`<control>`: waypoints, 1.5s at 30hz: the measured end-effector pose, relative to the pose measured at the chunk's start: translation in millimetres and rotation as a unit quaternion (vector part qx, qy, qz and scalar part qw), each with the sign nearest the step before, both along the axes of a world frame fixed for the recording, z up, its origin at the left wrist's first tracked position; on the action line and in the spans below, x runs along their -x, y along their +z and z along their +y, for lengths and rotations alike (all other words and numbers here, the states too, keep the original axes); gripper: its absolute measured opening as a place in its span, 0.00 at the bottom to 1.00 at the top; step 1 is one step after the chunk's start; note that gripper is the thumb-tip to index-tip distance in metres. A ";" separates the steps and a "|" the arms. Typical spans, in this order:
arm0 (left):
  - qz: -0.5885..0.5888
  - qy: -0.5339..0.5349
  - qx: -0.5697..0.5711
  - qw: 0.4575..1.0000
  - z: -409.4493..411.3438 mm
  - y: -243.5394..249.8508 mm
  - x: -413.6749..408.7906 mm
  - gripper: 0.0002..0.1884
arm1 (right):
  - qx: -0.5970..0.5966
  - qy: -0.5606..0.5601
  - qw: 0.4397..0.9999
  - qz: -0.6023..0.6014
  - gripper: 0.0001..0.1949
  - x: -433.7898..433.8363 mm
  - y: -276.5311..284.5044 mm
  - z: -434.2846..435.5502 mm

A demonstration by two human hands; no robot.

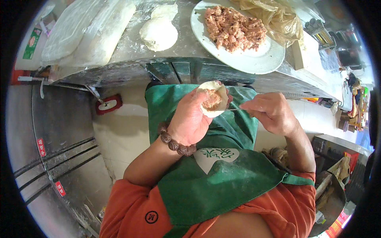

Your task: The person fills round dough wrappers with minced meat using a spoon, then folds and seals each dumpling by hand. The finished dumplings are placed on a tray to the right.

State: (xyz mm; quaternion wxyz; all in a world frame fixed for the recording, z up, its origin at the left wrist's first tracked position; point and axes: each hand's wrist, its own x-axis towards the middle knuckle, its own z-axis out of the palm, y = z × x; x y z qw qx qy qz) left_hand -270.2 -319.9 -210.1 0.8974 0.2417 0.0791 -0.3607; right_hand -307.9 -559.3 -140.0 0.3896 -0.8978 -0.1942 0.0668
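Observation:
Cupped in my left hand lies a round dough wrapper, its far edge curling up. A mound of minced meat filling sits in its middle, with my left thumb pressed against it. My right hand pinches a thin flat tool, perhaps a filling spatula, whose far end reaches the wrapper's near edge. On the counter ahead stands a white oval plate heaped with pinkish minced meat. Left of the plate rest pale dough wrappers, one pile overlapping another.
A floured steel counter crosses the far side, with a plastic-covered slab at its left. A crumpled plastic bag touches the plate's far side. Steel cabinet doors stand at left, and a red-rimmed floor brush lies below the counter.

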 end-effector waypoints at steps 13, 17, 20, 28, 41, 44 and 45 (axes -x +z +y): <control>-0.002 0.056 -0.013 0.998 -10.0 -1.4 5.3 0.23 | -0.183 -0.177 0.925 0.283 0.09 -9.0 -14.3 17.2; 0.002 0.073 -0.015 0.997 -7.0 1.5 7.5 0.24 | -0.130 -0.158 0.938 0.280 0.10 -12.1 -17.7 16.2; 0.004 0.107 -0.016 0.994 0.9 -2.1 2.1 0.23 | -0.092 -0.171 0.944 0.268 0.09 -10.8 -5.1 10.0; -0.020 0.085 0.020 0.996 15.3 -2.4 -8.2 0.31 | 0.126 -0.218 0.930 -0.268 0.10 -133.2 45.0 1.6; -0.080 0.086 -0.011 0.993 62.4 20.4 -3.3 0.29 | 0.491 -0.197 0.837 -0.143 0.13 -291.6 60.0 34.7; -0.074 0.085 0.041 0.993 69.1 4.5 -8.1 0.35 | 0.444 -0.234 0.829 -0.246 0.14 -242.6 73.8 21.5; -0.063 0.086 0.013 0.994 62.9 12.2 -10.3 0.36 | 0.355 -0.240 0.867 -0.255 0.12 -224.1 66.2 2.7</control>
